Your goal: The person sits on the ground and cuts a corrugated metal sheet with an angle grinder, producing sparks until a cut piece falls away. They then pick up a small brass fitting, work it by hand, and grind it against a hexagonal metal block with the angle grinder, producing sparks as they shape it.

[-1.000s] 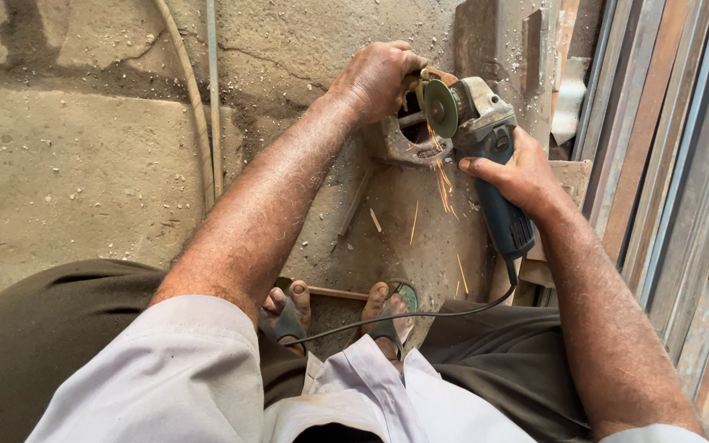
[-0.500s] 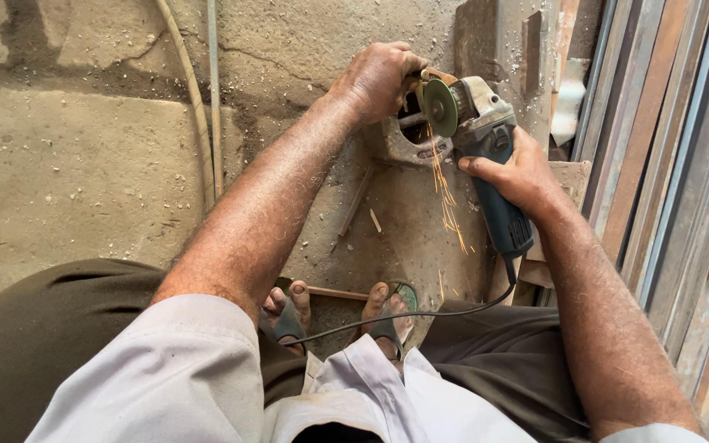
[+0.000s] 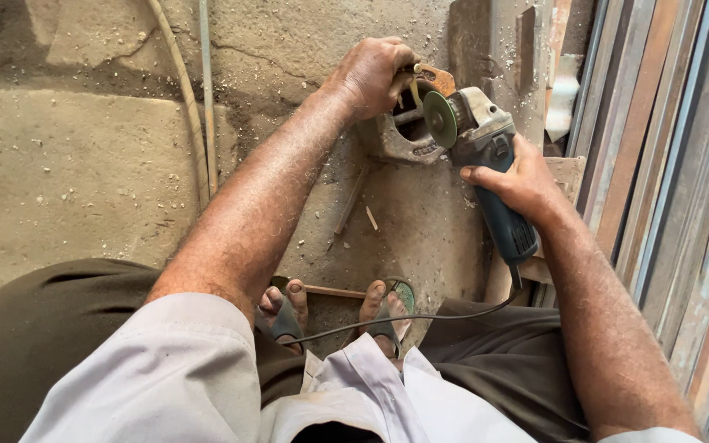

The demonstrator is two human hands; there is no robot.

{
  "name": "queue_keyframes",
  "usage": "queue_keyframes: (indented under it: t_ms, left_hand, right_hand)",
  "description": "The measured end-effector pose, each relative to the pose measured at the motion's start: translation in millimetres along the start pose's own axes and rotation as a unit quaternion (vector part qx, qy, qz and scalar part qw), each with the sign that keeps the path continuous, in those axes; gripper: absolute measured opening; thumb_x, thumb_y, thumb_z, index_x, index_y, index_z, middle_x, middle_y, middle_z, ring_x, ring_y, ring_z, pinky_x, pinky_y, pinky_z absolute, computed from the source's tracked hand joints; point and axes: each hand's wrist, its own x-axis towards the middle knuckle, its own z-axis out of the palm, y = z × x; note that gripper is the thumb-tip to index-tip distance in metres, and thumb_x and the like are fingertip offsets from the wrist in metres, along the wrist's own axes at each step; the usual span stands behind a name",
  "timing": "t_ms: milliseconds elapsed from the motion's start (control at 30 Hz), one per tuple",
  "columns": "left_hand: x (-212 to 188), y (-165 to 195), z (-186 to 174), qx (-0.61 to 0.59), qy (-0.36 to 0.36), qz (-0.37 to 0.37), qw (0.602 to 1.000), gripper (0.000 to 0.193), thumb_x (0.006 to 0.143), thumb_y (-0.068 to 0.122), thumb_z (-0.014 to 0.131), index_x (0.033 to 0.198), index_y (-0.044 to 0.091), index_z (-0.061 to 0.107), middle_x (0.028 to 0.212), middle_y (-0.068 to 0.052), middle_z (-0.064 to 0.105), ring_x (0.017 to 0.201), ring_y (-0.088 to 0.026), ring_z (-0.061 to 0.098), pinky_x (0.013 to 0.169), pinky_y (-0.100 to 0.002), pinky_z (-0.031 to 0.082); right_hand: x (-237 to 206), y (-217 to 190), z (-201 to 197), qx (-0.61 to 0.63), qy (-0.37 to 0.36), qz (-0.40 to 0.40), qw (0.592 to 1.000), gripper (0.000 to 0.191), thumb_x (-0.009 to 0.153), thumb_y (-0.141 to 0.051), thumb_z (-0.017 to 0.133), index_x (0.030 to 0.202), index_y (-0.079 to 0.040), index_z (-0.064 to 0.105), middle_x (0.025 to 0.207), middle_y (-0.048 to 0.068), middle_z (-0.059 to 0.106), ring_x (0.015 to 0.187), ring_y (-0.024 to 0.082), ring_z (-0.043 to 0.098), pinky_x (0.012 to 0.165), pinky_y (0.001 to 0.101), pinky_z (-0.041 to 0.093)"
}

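Against stacked metal bars (image 3: pixel 683 164) (little room rightward), right hand (image 3: pixel 523 180) grips angle grinder (image 3: pixel 486 156); left hand (image 3: pixel 375 74) clutches rusty piece (image 3: pixel 432 78).

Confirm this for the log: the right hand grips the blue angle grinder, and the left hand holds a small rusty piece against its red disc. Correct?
Not quite. In the head view the disc is green, not red. The rest holds: right hand grips the blue angle grinder, left hand holds the rusty piece.

My left hand (image 3: pixel 375 74) fisted with arm stretched forward, my right hand (image 3: pixel 523 182) clenched just beside it, wrist bent
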Motion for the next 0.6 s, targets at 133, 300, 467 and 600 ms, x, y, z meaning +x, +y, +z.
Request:
queue_keyframes:
  t_ms: [133,300,467,600]
  left_hand:
    - [1.1,1.0,-0.5,-0.008,-0.020,-0.030,0.999,0.015,0.092,0.018,0.076,0.103,0.008,0.075,0.098,-0.009,0.071,0.094,-0.025,0.071,0.086,-0.039,0.057]
    - [3.6,-1.6,0.5,-0.018,-0.002,-0.013,1.000,0.015,0.089,0.011,0.076,0.104,0.009,0.077,0.099,-0.007,0.073,0.095,-0.025,0.072,0.086,-0.038,0.058]
    - [4.4,-1.4,3.9,-0.003,-0.018,-0.040,0.999,0.012,0.091,0.011,0.075,0.103,0.010,0.077,0.098,-0.006,0.074,0.094,-0.022,0.072,0.085,-0.036,0.059]
    - [3.5,-2.2,3.9,-0.025,-0.002,-0.037,0.999,0.015,0.088,0.012,0.078,0.103,0.010,0.077,0.098,-0.006,0.074,0.092,-0.021,0.072,0.084,-0.034,0.059]
  right_hand:
    - [2.4,6.3,0.4,-0.010,0.006,-0.003,1.000,0.070,0.071,-0.032,0.086,0.128,0.001,0.062,0.112,0.012,0.073,0.100,0.019,0.069,0.089,0.0349,0.055]
    - [5.2,9.5,-1.5,-0.036,0.007,-0.010,0.999,0.068,0.071,-0.033,0.086,0.125,0.001,0.064,0.110,0.013,0.074,0.099,0.020,0.069,0.089,0.0356,0.054]
    - [6.5,11.2,0.3,-0.025,0.001,-0.022,0.999,0.068,0.071,-0.033,0.086,0.125,0.001,0.064,0.110,0.013,0.074,0.099,0.020,0.070,0.089,0.0355,0.054]
    - [7.1,11.6,0.1,-0.049,0.008,-0.024,0.998,0.068,0.071,-0.033,0.087,0.124,0.002,0.063,0.109,0.014,0.074,0.099,0.021,0.070,0.089,0.0357,0.054]
